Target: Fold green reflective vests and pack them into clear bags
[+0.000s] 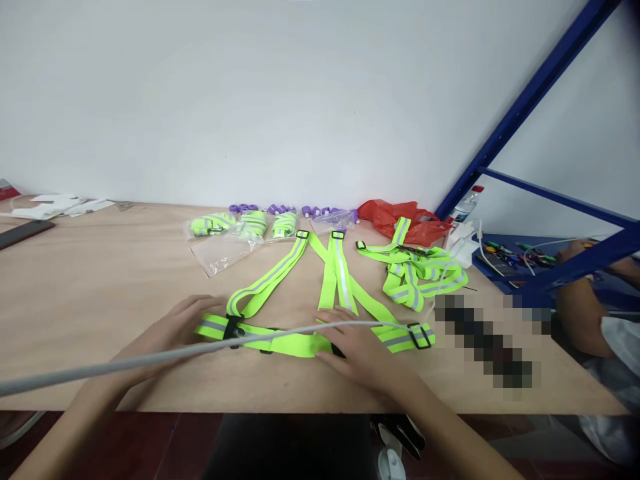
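A fluorescent yellow-green reflective harness (pixel 295 344) with grey stripes and black buckles lies spread on the table. Its two shoulder straps reach toward the wall and cross. My left hand (pixel 183 327) rests at the left end of the waist strap with fingers stretched out; its thumb side is partly hidden. Over the middle of that strap lies my right hand (pixel 357 347), fingers apart, touching the strap and a dark buckle. A blurred grey cable (pixel 200 348) crosses the view in front of both hands.
Behind the harness lie bagged rolled straps (pixel 253 224), purple pieces (pixel 243 208) and a red plastic bag (pixel 400 217). A loose heap of harness straps (pixel 420 277) is at right, near a bottle (pixel 466 205) and blue frame (pixel 530 87). Another person's arm (pixel 583 310) shows at far right.
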A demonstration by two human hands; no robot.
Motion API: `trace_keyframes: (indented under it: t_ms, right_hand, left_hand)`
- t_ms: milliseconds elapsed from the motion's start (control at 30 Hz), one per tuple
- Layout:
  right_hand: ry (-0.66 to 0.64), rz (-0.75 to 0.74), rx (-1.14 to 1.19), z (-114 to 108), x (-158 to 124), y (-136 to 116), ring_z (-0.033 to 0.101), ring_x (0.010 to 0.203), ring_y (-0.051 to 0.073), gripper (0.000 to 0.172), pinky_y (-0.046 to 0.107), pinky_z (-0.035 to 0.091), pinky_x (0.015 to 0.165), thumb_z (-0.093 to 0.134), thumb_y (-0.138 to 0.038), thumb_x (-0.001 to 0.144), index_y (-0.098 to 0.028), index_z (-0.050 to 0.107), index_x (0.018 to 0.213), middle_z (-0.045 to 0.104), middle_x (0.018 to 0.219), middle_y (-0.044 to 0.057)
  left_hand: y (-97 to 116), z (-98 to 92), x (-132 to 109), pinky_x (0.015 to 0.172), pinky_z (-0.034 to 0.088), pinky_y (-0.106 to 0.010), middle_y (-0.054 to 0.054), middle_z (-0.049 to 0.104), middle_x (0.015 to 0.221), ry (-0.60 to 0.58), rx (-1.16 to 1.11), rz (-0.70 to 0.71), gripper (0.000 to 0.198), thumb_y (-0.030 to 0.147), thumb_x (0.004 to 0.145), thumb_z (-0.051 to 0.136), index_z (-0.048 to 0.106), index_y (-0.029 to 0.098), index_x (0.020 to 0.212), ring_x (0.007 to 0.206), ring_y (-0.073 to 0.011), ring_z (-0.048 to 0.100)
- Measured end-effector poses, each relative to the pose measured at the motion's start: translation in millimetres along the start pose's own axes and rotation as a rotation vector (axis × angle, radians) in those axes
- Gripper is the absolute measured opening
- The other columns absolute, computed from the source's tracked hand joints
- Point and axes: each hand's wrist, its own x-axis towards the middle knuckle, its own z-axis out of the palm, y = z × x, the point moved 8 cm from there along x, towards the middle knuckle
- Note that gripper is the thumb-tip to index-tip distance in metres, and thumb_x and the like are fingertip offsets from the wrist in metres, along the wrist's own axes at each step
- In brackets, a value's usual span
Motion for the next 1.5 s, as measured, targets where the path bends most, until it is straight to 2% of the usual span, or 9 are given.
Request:
trace_keyframes:
  t_ms: [133,300,467,567,700,900,1167,1333,1500]
  right_hand:
    - [0.054,0.025,-0.025,-6,-6,11,0.059,0.129,0.029,0.032,0.055,0.043,0.113,0.059,-0.027,0.096,-0.025,0.067,0.126,0.067,0.135,0.011]
    - [0.083,0.107,-0.033,-23,-34,41,0.06,0.128,0.029,0.034,0.052,0.048,0.11,0.057,-0.028,0.095,-0.029,0.067,0.127,0.069,0.132,0.009]
    - [-0.031,0.23,0.01,-19,-59,61,0.057,0.132,0.03,0.039,0.051,0.05,0.108,0.067,-0.031,0.088,-0.031,0.068,0.127,0.065,0.139,0.009]
    - [-0.104,0.255,0.05,-11,-62,61,0.055,0.135,0.032,0.046,0.051,0.048,0.11,0.073,-0.034,0.084,-0.029,0.068,0.129,0.061,0.142,0.011]
    - [-0.133,0.302,0.095,-6,-58,60,0.057,0.132,0.032,0.051,0.05,0.049,0.109,0.075,-0.031,0.082,-0.03,0.066,0.133,0.062,0.142,0.011]
    - [-0.134,0.366,0.131,-4,-57,62,0.058,0.129,0.032,0.041,0.048,0.049,0.107,0.073,-0.03,0.083,-0.027,0.07,0.124,0.063,0.137,0.012]
    - [-0.08,0.405,0.213,-8,-55,65,0.057,0.128,0.032,0.041,0.047,0.047,0.108,0.077,-0.023,0.076,-0.024,0.07,0.117,0.065,0.132,0.011]
    - [0.029,0.368,0.266,-18,-57,65,0.062,0.121,0.031,0.042,0.048,0.049,0.104,0.075,-0.028,0.08,-0.027,0.07,0.122,0.068,0.128,0.01]
    - [0.117,0.318,0.296,-27,-46,57,0.063,0.116,0.03,0.035,0.044,0.051,0.101,0.074,-0.03,0.082,-0.027,0.074,0.117,0.065,0.122,0.009]
  left_hand:
    - [10,6.6,4,0.106,0.05,-0.044,-0.008,0.056,0.145,-0.049,0.11,0.118,0.047,0.045,0.091,0.063,0.062,0.035,0.136,0.13,-0.0316,0.056]
    - [10,15.1,12,0.11,0.047,-0.046,-0.006,0.061,0.141,-0.101,0.189,0.195,0.042,0.045,0.091,0.064,0.066,0.031,0.131,0.131,-0.0321,0.055]
    - [12,27.9,14,0.114,0.043,-0.047,-0.005,0.064,0.14,-0.168,0.163,0.267,0.039,0.041,0.096,0.06,0.064,0.032,0.134,0.133,-0.0294,0.055]
    - [10,28.7,13,0.113,0.045,-0.046,-0.005,0.062,0.143,-0.164,0.148,0.256,0.041,0.041,0.095,0.061,0.063,0.033,0.136,0.134,-0.0302,0.055]
    - [8,26.3,12,0.115,0.043,-0.049,-0.004,0.059,0.147,-0.146,0.112,0.258,0.043,0.04,0.096,0.059,0.061,0.035,0.139,0.136,-0.0316,0.053]
    - [9,30.6,12,0.114,0.044,-0.05,-0.006,0.058,0.147,-0.167,0.136,0.344,0.045,0.039,0.097,0.061,0.059,0.034,0.142,0.135,-0.0323,0.053]
    - [17,31.7,11,0.105,0.051,-0.039,-0.007,0.064,0.135,-0.153,0.149,0.381,0.039,0.034,0.096,0.062,0.066,0.034,0.135,0.123,-0.0277,0.06]
    - [17,22.8,8,0.103,0.054,-0.043,-0.01,0.06,0.14,-0.071,0.008,0.31,0.042,0.035,0.095,0.063,0.065,0.033,0.136,0.127,-0.0306,0.058]
    - [41,24.5,25,0.099,0.056,-0.044,-0.009,0.061,0.136,-0.036,-0.006,0.301,0.04,0.041,0.093,0.065,0.067,0.034,0.133,0.124,-0.0315,0.06]
